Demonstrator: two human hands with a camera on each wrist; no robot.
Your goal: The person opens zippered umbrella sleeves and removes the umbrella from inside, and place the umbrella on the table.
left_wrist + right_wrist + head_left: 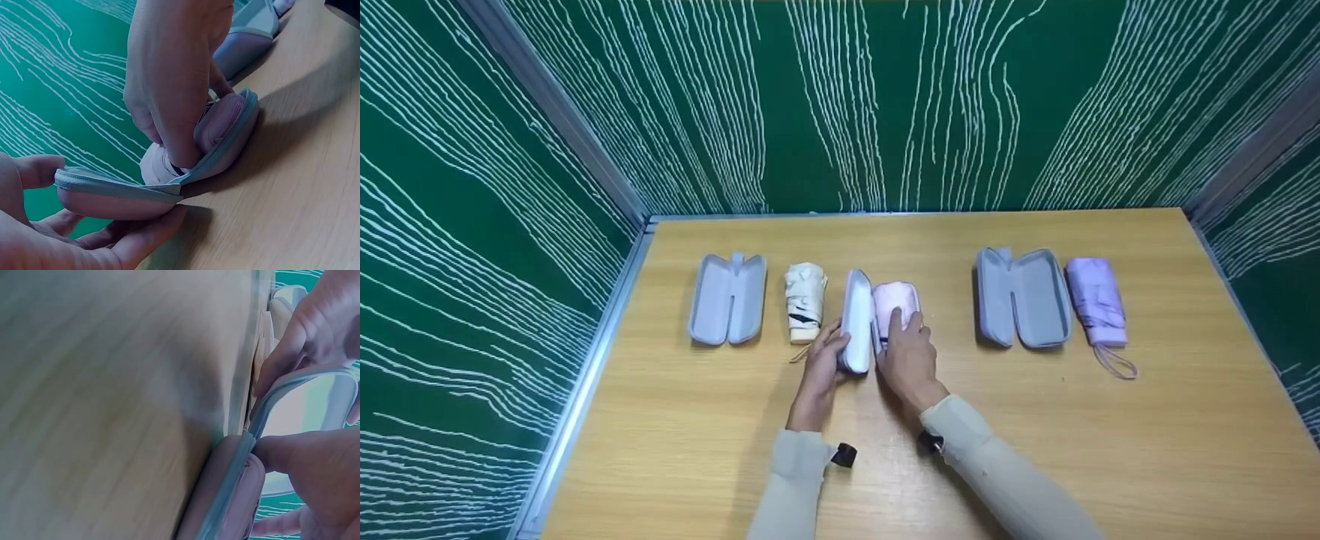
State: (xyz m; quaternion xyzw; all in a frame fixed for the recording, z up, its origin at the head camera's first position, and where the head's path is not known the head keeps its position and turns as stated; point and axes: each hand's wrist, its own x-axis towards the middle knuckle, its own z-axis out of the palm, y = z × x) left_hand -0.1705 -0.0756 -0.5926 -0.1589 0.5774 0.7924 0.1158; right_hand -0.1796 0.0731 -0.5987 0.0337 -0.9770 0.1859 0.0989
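An open zip case (856,322) stands mid-table, its pale inside showing. My left hand (823,364) grips its left half, thumb on the rim and fingers underneath in the left wrist view. A folded pink umbrella (891,304) lies in the right half. My right hand (911,360) presses on this umbrella with extended fingers, its thumb near the hinge in the right wrist view. The hand covers the umbrella's near end. Just left of the case lies a folded cream umbrella (805,296), close to my left hand.
At the left lies an open grey case (711,300). Another open grey case (1041,300) is on the right, beside a folded purple umbrella (1096,300) with a wrist loop. Green walls (825,105) with white lines border the wooden table (675,450).
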